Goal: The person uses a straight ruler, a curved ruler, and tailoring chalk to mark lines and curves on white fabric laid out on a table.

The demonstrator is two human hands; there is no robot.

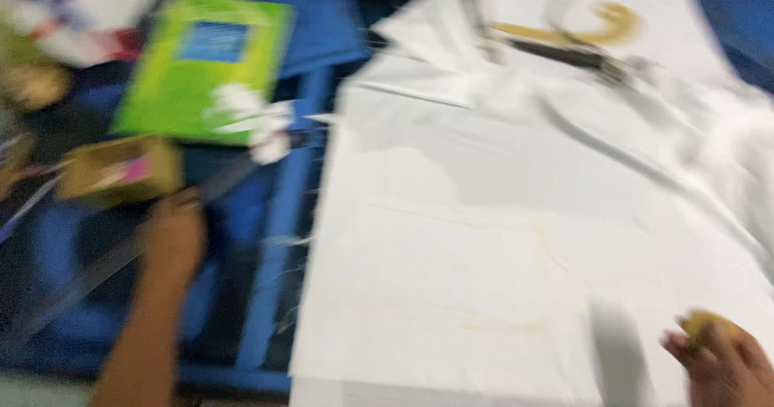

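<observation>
A wide sheet of white fabric, smooth with faint yellowish chalk lines marked into a rectangle, covers most of the blue surface, and dark scissors lie on it at the far edge. The left hand, arm stretched forward off the cloth, rests on a long clear ruler (the blur hides whether its fingers grip or merely press it), near a small cardboard box and a flat green booklet. At the lower right the right hand is curled around a small rounded yellow piece, knuckles just above the fabric.
</observation>
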